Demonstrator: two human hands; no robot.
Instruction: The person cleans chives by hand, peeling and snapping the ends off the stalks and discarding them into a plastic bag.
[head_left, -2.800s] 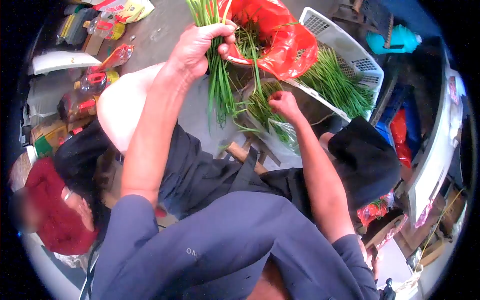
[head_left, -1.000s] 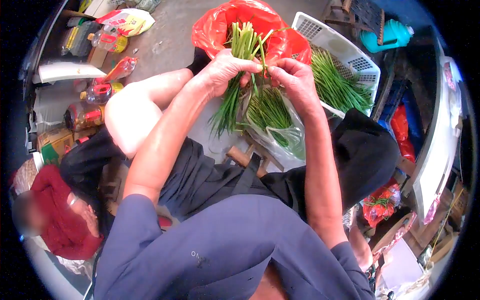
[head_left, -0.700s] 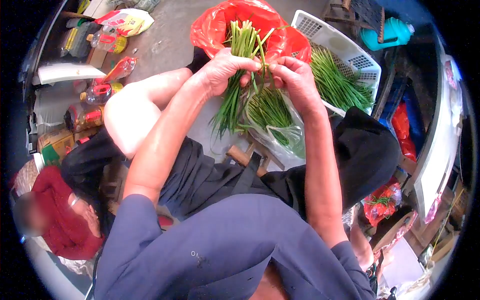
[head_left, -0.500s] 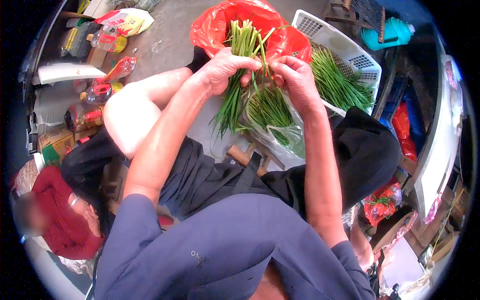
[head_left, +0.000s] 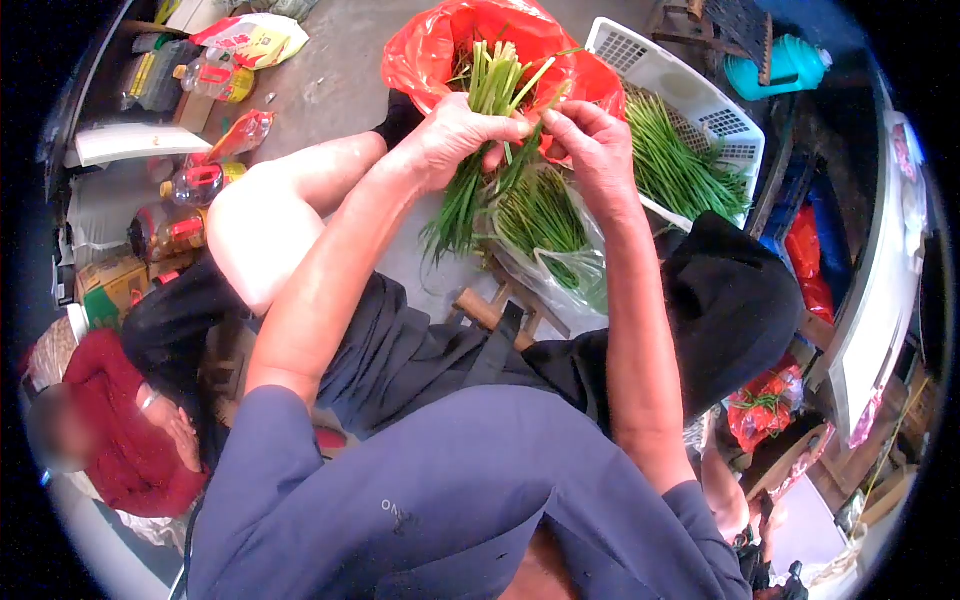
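My left hand (head_left: pixel 452 140) is wrapped round a bunch of long green stalks (head_left: pixel 492 85), pale ends up and leafy ends hanging down. Close beside it on the right, my right hand (head_left: pixel 592 150) pinches at a thin piece by the stalks, its fingertips together; what lies between them is too small to name. Behind both hands stands an open red plastic bag (head_left: pixel 415 55) with loose green scraps inside. Below the hands, more stalks (head_left: pixel 540 215) lie in a clear plastic bag (head_left: pixel 585 285). At the right, a white basket (head_left: pixel 745 150) holds further green stalks (head_left: pixel 680 165).
A person in a red top (head_left: pixel 125 430) sits at the lower left. Several bottles (head_left: pixel 215 80) and a cardboard box (head_left: pixel 112 285) line the left side. A wooden stool part (head_left: pixel 480 308) shows between my legs. A teal jug (head_left: pixel 780 68) stands at the upper right.
My right hand has come up from the clear bag to the bunch. Most recently its fingertips moved slightly up and away from my left hand, which keeps hold of the bunch.
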